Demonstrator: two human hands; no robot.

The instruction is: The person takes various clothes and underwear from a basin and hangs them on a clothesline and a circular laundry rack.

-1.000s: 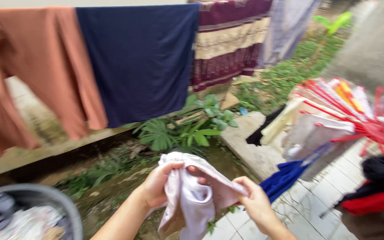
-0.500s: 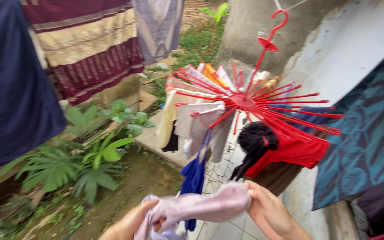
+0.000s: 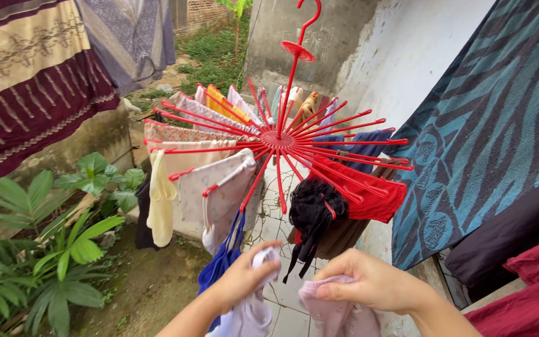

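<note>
Risk: your grip on the pale pink garment point(image 3: 332, 312) is only a bunch in each fist, and the cloth between them sags. If one fist slips, I'd expect it to drop onto the dirt or wet tiles below.

Second risk: the red spoke hanger point(image 3: 282, 140) is crowded, with the black item point(image 3: 310, 215) and blue item point(image 3: 219, 265) at the near rim, so a snag could tip it.

Left hand point(image 3: 241, 278) is closed on one end, right hand point(image 3: 369, 281) clenched over the other. The garment looks small, thin, soft and creased, held low under the hanger's near rim.
</note>
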